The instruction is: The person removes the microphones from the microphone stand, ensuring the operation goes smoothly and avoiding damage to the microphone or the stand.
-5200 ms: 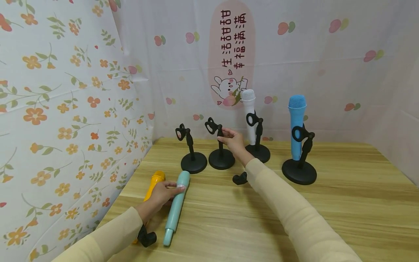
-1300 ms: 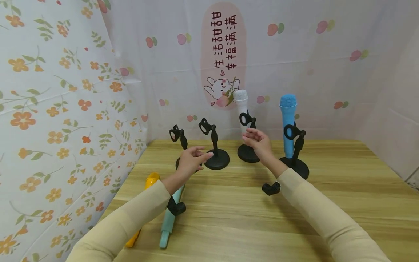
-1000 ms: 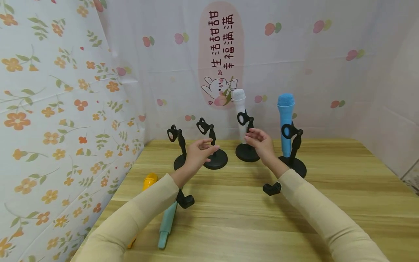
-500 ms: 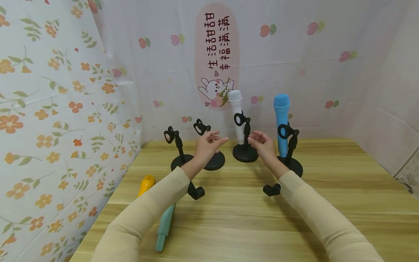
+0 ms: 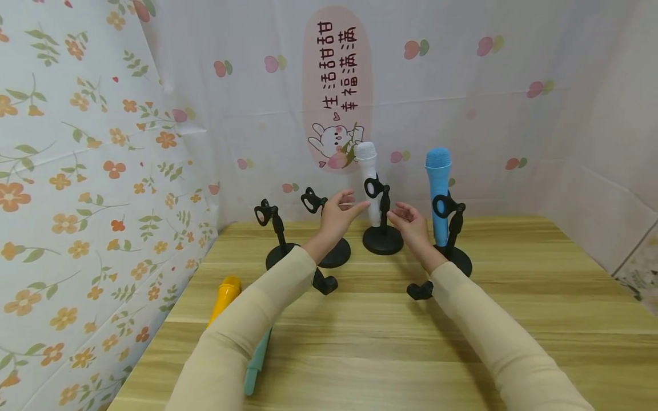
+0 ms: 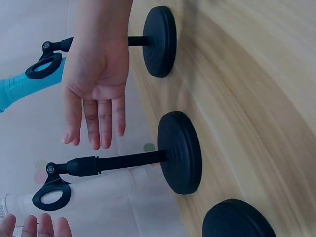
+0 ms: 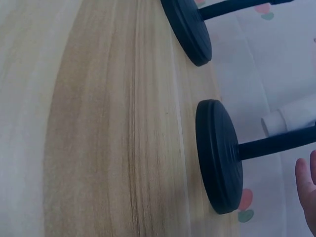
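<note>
A white microphone [image 5: 367, 160] stands upright in the clip of a black stand [image 5: 382, 242]. My left hand [image 5: 336, 220] is at its left with fingers and thumb apart, thumb tip right at the microphone in the head view. On the other side, my right hand [image 5: 415, 231] has relaxed fingers, their tips close by the stand's post. Between the hands the post [image 6: 131, 160] shows whole in the left wrist view, with nothing gripped around it. In the right wrist view the stand's round base [image 7: 219, 158] rests on the table, right-hand fingertips [image 7: 302, 173] at the edge.
A blue microphone [image 5: 438, 177] sits in a stand to the right. Two bare-clipped stands, one with its clip [image 5: 265, 212] at far left, stand left. A yellow microphone [image 5: 226, 297] and a teal one [image 5: 257, 365] lie front left, partly behind my left sleeve. Patterned cloth hangs behind.
My left hand has left the teal microphone and moved right and away to the white one. My right hand has moved from the second stand to the white microphone's stand. The head view has shifted slightly.
</note>
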`<act>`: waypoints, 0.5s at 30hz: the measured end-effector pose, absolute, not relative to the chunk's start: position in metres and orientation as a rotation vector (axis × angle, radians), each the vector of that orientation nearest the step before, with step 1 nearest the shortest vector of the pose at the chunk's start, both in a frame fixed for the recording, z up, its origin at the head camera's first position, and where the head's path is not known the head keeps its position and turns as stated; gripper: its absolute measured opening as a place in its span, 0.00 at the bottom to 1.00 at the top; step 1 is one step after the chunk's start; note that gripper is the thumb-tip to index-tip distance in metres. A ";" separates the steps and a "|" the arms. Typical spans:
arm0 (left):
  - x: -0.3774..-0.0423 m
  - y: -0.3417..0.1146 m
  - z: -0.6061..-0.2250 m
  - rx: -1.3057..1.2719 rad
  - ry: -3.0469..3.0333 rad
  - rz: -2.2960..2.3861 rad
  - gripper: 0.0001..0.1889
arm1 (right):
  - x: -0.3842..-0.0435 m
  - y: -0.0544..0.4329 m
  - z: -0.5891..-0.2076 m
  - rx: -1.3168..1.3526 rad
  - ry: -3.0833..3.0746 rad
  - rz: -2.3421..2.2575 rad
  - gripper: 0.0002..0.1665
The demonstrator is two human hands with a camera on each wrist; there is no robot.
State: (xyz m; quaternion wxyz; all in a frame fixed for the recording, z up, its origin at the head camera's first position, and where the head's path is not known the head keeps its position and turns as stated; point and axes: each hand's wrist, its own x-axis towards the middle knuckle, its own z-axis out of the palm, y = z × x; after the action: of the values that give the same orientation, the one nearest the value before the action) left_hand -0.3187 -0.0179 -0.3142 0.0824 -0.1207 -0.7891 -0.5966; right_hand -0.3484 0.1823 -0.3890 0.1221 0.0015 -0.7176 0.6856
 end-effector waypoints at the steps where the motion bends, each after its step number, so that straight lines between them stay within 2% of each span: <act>1: -0.321 -0.016 -0.313 -0.361 -2.350 -1.791 0.30 | -0.349 0.183 -0.389 0.002 -2.094 2.006 0.32; 15: -0.348 0.003 -0.305 -0.324 -2.298 -1.822 0.37 | -0.359 0.181 -0.391 0.048 -2.072 2.021 0.36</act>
State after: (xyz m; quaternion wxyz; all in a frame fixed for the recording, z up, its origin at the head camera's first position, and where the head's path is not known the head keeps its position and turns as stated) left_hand -0.3477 0.0034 -0.3048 0.0956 -0.1092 -0.7752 -0.6148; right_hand -0.3586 0.1806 -0.3915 0.1231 0.0166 -0.7103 0.6928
